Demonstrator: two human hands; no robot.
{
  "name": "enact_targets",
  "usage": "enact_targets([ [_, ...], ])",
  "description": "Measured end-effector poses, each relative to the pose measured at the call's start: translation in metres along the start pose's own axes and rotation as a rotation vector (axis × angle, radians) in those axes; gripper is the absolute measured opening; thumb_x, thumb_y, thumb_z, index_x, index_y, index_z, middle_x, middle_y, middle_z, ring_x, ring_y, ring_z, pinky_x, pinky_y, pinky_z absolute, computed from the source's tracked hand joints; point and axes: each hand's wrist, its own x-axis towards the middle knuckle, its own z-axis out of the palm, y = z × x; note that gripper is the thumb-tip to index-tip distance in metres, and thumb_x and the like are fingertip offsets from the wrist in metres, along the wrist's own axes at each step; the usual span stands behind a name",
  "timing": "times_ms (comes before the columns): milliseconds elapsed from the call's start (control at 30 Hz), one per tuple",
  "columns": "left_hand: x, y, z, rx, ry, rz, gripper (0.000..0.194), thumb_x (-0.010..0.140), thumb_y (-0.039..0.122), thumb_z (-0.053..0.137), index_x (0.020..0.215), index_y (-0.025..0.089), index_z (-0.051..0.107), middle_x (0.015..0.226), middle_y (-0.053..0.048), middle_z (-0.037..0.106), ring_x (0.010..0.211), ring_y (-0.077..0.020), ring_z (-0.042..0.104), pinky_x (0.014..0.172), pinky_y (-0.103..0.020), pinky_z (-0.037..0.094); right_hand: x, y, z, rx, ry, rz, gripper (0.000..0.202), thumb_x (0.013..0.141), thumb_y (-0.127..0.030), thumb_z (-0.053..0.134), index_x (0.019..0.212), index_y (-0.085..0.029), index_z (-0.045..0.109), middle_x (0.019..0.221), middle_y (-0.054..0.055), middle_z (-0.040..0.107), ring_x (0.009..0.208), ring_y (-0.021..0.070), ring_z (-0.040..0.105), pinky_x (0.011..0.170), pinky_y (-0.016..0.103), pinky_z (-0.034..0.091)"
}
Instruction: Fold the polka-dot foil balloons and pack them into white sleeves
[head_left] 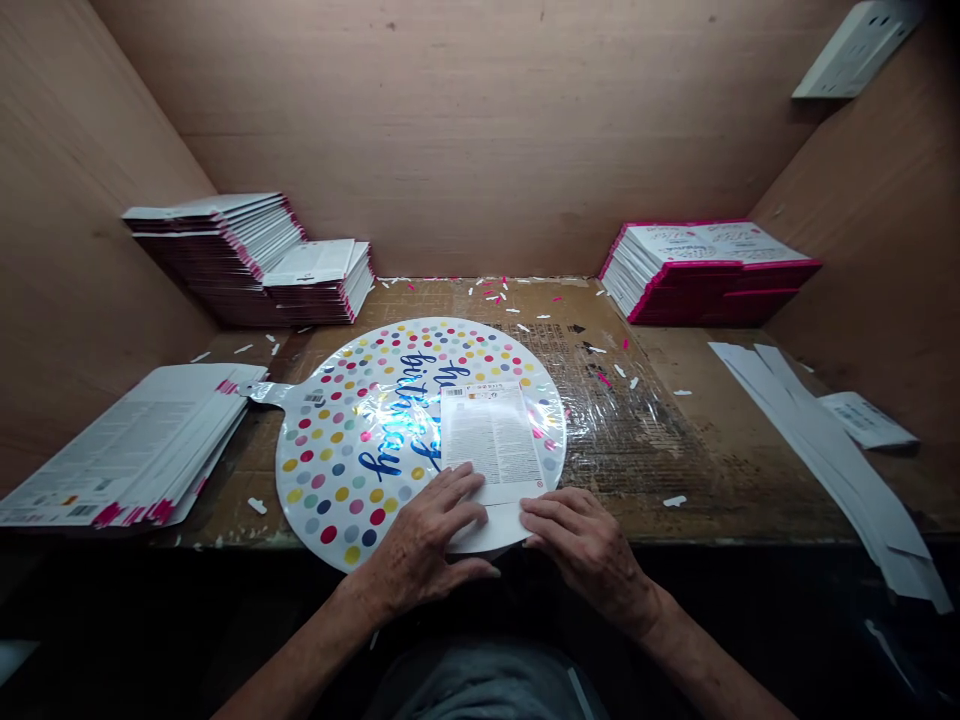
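Observation:
A flat foil balloon (pixel 337 460), white with coloured dots and blue "happy birthday" lettering, lies on the bench with its neck to the left. On its lower right part rests a printed card (pixel 491 440) with small text and a blank flap at the near end. My left hand (pixel 427 530) lies on the card's near left edge, fingers spread and thumb apart, below the card. At the near right corner, my right hand (pixel 589 550) has its fingers together over the card's edge; its thumb is mostly hidden underneath.
Stacked folded cards (pixel 315 265) stand at the back left, and pink-edged packets (pixel 705 260) at the back right. Loose printed cards (pixel 142 440) fan out on the left. White paper strips (pixel 832 460) overhang the right front edge. Small paper scraps (pixel 675 500) litter the cardboard-covered bench (pixel 630 440).

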Motion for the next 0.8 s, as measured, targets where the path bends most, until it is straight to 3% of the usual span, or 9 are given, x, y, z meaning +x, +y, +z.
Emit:
enact_targets([
  [67,0.002,0.0,0.006,-0.047,0.06,-0.059,0.022,0.088,0.041,0.063,0.094,0.02,0.066,0.133,-0.013,0.06,0.133,-0.0275,0.048,0.108,-0.044,0.045,0.006,0.001,0.002,0.06,-0.007,0.091,0.022,0.1,-0.024,0.047,0.092,-0.018,0.066,0.093,0.006,0.072,0.086,0.0178,0.063,0.08,0.033,0.049],
  [133,0.005,0.002,0.014,-0.086,0.136,-0.165,0.017,0.093,0.032,0.056,0.086,0.021,0.067,0.128,-0.011,0.063,0.128,-0.0244,0.054,0.105,-0.04,0.048,0.012,0.001,0.007,0.096,-0.027,0.21,0.025,0.1,-0.025,0.046,0.084,-0.019,0.064,0.083,0.004,0.07,0.079,0.0165,0.062,0.074,0.03,0.048],
  [267,0.011,0.008,0.028,-0.016,0.317,-0.434,0.009,0.086,0.029,0.063,0.086,0.02,0.064,0.121,-0.011,0.064,0.116,-0.0278,0.06,0.097,-0.046,0.051,0.024,0.002,0.018,-0.005,0.001,0.396,0.027,0.099,-0.036,0.048,0.084,-0.019,0.062,0.079,0.005,0.066,0.073,0.0174,0.061,0.066,0.029,0.048],
  [333,0.014,0.008,0.032,0.049,0.385,-0.522,0.015,0.082,0.027,0.065,0.095,0.02,0.06,0.125,-0.013,0.061,0.117,-0.0305,0.058,0.096,-0.05,0.049,0.025,0.002,0.019,-0.123,0.0,0.315,0.03,0.1,-0.039,0.045,0.1,-0.017,0.065,0.098,0.011,0.069,0.088,0.022,0.063,0.076,0.035,0.05],
  [433,0.016,0.006,0.032,0.049,0.373,-0.544,0.02,0.082,0.024,0.062,0.101,0.022,0.057,0.128,-0.011,0.058,0.12,-0.0303,0.056,0.097,-0.05,0.048,0.017,0.003,0.011,-0.199,-0.089,0.079,0.043,0.098,-0.046,0.045,0.123,-0.014,0.06,0.122,0.016,0.064,0.111,0.0271,0.057,0.093,0.044,0.047],
  [533,0.016,0.006,0.03,-0.015,0.351,-0.529,0.024,0.08,0.021,0.064,0.103,0.023,0.058,0.126,-0.01,0.058,0.119,-0.029,0.056,0.097,-0.049,0.048,0.002,0.004,0.0,-0.188,-0.118,-0.05,0.046,0.095,-0.046,0.051,0.125,-0.012,0.06,0.118,0.015,0.067,0.106,0.0256,0.06,0.091,0.042,0.05],
  [633,0.011,0.011,0.03,-0.086,0.364,-0.513,0.022,0.078,0.024,0.068,0.098,0.022,0.06,0.125,-0.01,0.058,0.119,-0.0292,0.055,0.098,-0.048,0.049,-0.012,0.003,-0.008,-0.171,-0.047,-0.111,0.03,0.096,-0.028,0.056,0.121,-0.013,0.063,0.106,0.011,0.072,0.096,0.0213,0.064,0.085,0.037,0.053],
  [700,0.005,0.016,0.028,-0.131,0.434,-0.527,0.027,0.077,0.031,0.07,0.101,0.023,0.061,0.125,-0.011,0.058,0.12,-0.0302,0.055,0.1,-0.05,0.047,-0.017,0.002,-0.013,-0.165,0.008,-0.114,0.025,0.096,-0.018,0.055,0.118,-0.015,0.064,0.099,0.009,0.073,0.09,0.0191,0.067,0.08,0.034,0.055],
  [800,-0.001,0.026,0.019,-0.276,0.612,-0.712,0.046,0.076,0.046,0.072,0.112,0.022,0.057,0.12,-0.013,0.061,0.111,-0.031,0.06,0.093,-0.05,0.052,-0.013,-0.003,-0.017,-0.158,0.112,-0.039,0.027,0.094,-0.011,0.056,0.119,-0.016,0.065,0.098,0.009,0.074,0.088,0.0185,0.068,0.076,0.032,0.055],
])
